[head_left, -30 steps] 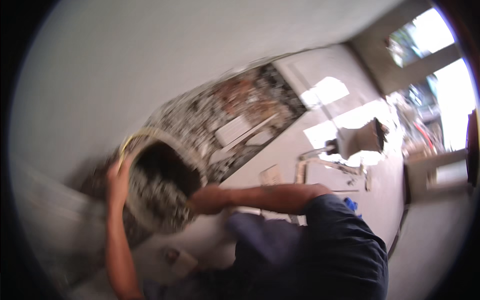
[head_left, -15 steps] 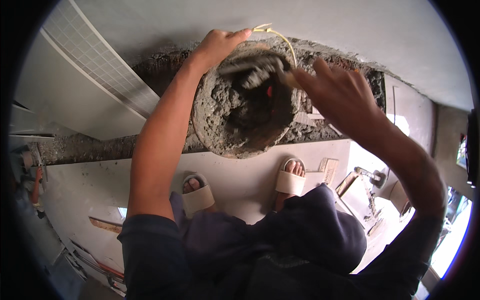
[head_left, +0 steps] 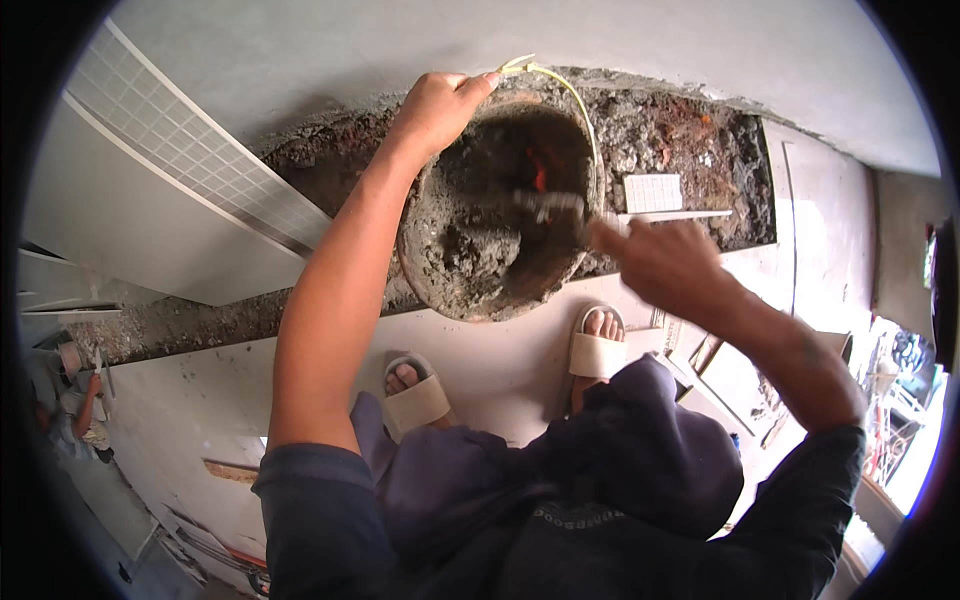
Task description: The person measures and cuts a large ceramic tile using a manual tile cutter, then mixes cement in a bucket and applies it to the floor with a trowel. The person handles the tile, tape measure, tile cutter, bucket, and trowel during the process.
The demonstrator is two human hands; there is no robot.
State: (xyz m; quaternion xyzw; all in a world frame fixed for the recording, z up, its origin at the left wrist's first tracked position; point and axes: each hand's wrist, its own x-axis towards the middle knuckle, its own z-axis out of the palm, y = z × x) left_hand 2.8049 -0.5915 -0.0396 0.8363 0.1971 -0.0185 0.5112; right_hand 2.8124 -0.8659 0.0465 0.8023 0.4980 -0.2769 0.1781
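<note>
A round bucket (head_left: pixel 421 288) of wet grey mortar (head_left: pixel 470 256) stands tilted ahead of my feet, its inner wall smeared. My left hand (head_left: pixel 445 108) is closed at the far left of the rim, gripping the bucket's yellowish loop handle (head_left: pixel 578 98). Over the right rim, my right hand (head_left: pixel 665 262) is wrapped round the handle of a trowel. The trowel's blade (head_left: pixel 545 203), blurred by motion, is inside the bucket above the mortar. A reddish patch shows on the bucket's shadowed inner wall.
Behind the bucket runs a rough mortar strip (head_left: pixel 715 150) along the wall, with a small white tile offcut (head_left: pixel 652 192) on it. Large tiles (head_left: pixel 190 150) lean at left. My sandalled feet stand on pale tiles (head_left: pixel 490 385). Another person (head_left: pixel 85 410) is at far left.
The trowel and my right hand have come down and nearer from the bucket's far side. Mortar lies heaped toward the near side. My left hand stays on the bucket handle.
</note>
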